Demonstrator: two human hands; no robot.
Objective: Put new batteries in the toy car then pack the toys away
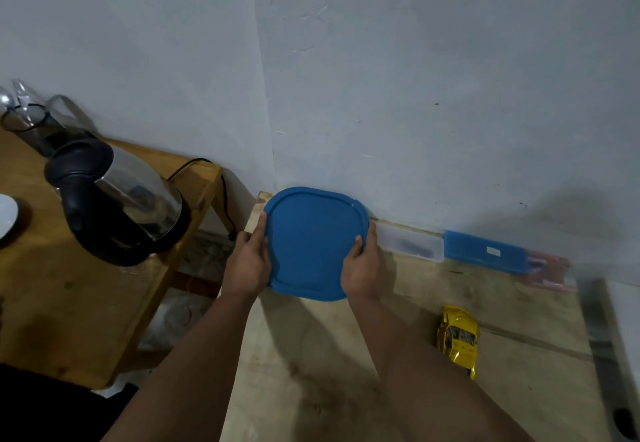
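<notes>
Right hand point(362, 268) on lid point(313, 240) (car point(458, 339) beside)

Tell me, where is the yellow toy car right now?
In the head view the yellow toy car lies on the pale wooden table, to the right of the person's right forearm, nearer the camera than the blue case by the wall.

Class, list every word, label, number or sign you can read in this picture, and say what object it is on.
No text can be read anywhere in this view.
Blue case by the wall: a small white label, too small and blurred to read.
Yellow toy car: no legible markings.
Blue lid, held by left hand and right hand: plain, no print.
Kettle: no brand visible.
</notes>
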